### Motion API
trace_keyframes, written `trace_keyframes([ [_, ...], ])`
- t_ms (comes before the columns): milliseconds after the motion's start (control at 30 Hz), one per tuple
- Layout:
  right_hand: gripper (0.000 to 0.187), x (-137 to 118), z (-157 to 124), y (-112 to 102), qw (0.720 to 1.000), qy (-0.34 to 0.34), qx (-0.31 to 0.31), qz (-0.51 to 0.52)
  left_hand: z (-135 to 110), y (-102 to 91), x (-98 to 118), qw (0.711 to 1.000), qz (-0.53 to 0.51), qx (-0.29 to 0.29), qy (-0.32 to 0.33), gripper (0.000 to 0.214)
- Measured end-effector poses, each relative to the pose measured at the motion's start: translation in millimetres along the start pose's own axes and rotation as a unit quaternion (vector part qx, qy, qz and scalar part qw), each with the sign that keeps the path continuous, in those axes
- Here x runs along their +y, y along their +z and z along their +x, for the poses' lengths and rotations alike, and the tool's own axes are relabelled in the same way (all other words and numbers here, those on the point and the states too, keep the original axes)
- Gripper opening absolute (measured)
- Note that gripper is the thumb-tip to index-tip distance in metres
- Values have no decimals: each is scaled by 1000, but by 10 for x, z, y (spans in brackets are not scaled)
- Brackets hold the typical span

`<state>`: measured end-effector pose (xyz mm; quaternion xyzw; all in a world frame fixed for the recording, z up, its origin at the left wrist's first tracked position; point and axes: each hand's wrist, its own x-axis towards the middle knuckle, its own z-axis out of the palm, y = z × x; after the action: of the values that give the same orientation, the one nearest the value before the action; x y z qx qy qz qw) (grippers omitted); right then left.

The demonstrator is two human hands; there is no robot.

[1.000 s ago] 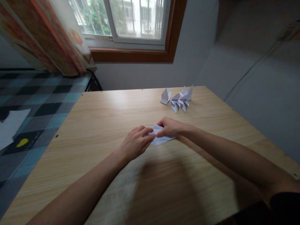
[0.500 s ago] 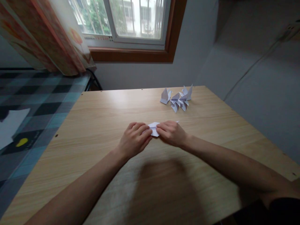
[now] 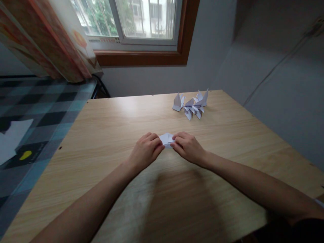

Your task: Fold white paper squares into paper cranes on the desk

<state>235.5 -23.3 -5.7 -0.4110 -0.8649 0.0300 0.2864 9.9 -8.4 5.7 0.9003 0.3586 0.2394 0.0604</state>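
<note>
Wood-grain table [image 3: 106, 121] across the lower frame; window [image 3: 146, 20] at top centre, checked cloth [image 3: 63, 104] along the left. Folded white paper [image 3: 167, 139] sits just below mid-frame — between your two hands. Your left hand [image 3: 145, 151] is curled closed on its left end; your right hand [image 3: 189, 147] pinches the right end. Paper figures [image 3: 189, 105] cluster right of centre — near the far edge.
</note>
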Motion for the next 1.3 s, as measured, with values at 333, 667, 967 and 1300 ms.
trace_keyframes([
  [333,21,48,-9,38,995,-98,-25,-17,-22,-46,41,990,104,-57,79,27],
  [667,29,181,-273,-287,995,-70,-75,1,-36,-107,103,977,146,-110,106,31],
  [967,36,62,369,-127,971,196,-69,121,-41,-103,102,977,142,-126,94,35],
  [1300,19,97,184,13,994,49,-35,94,-54,-68,93,981,130,-98,103,38],
])
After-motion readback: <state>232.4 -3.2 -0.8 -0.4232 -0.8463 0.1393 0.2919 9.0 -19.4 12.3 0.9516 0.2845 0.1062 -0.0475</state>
